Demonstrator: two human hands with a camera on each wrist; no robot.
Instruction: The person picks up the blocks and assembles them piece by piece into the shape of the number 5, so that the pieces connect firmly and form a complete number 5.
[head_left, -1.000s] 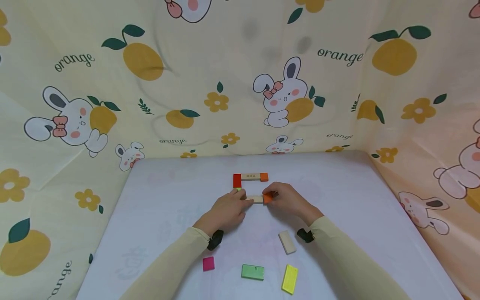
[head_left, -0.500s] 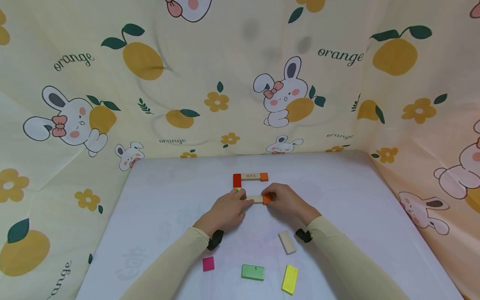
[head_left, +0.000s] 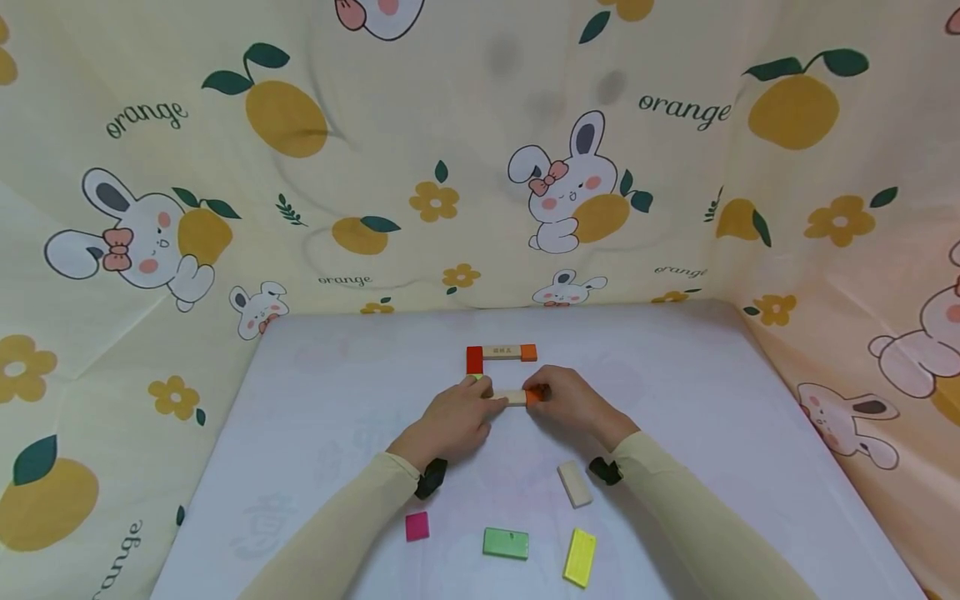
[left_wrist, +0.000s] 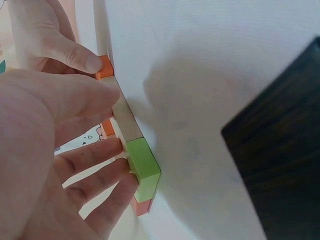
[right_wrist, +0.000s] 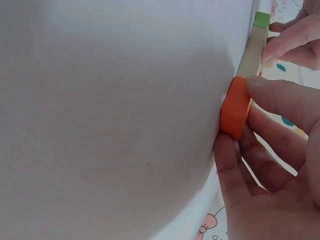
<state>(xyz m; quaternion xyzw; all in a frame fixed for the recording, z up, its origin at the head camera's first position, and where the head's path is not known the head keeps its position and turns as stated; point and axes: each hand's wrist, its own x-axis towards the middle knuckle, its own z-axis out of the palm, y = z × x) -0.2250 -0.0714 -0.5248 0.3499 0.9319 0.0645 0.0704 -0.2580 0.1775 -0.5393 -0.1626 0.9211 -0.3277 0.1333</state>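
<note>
Pinching orange block (right_wrist: 235,107), right fingers (right_wrist: 231,170), right sleeve (head_left: 701,508) slightly farther inward than before; left fingers (left_wrist: 94,153) spread

Backdrop (head_left: 465,108): cream printed cloth, spanning from nine o'clock through twelve to three; rabbit motif (head_left: 150,262) at nine, fruit motifs (head_left: 287,118) at ten and two. Tabletop (head_left: 697,433): white, spreading around six. Light: soft.

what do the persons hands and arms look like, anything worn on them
The left hand and right hand wear no gloves. The left sleeve and right sleeve are long, pale beige and plain, ending near the wrists. A small, angular black piece sits by the left cuff, and a second black piece by the right. No cables show.
</note>
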